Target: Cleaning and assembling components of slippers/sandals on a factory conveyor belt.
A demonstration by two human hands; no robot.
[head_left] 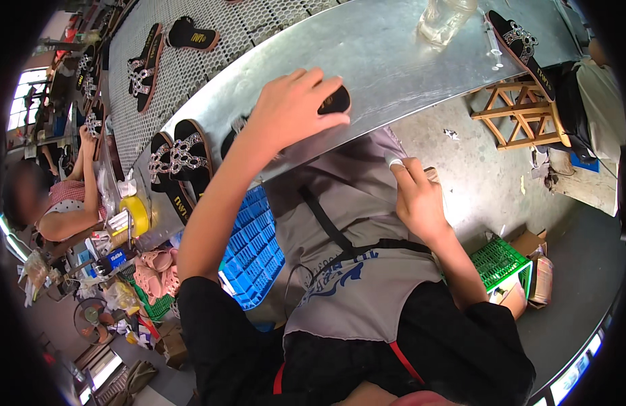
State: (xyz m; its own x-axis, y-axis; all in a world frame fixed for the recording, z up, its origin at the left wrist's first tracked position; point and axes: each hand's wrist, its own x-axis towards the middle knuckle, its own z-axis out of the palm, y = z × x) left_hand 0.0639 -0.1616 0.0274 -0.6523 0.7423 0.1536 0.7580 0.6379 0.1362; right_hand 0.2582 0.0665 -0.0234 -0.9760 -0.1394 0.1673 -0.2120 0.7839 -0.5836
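Note:
My left hand (293,108) is over a black sandal that lies lengthwise near the metal table's front edge. Its fingers and thumb grip around the heel end (335,100), while the palm and wrist hide most of the straps. In front of the grey apron (347,271), my right hand (419,196) is closed with thumb and fingers pinched together. Something small and whitish shows at its fingertips; its kind cannot be made out. Left of my left forearm, a pair of black sandals (189,157) with jewelled straps rests on the table.
A clear jar (443,20), a syringe (493,44) and another jewelled sandal (519,44) are at the table's right. Beyond the metal top (387,61), a mesh conveyor (211,71) carries more sandals. Blue (252,250) and green crates (499,264) stand below. A co-worker (69,196) handles a sandal at left.

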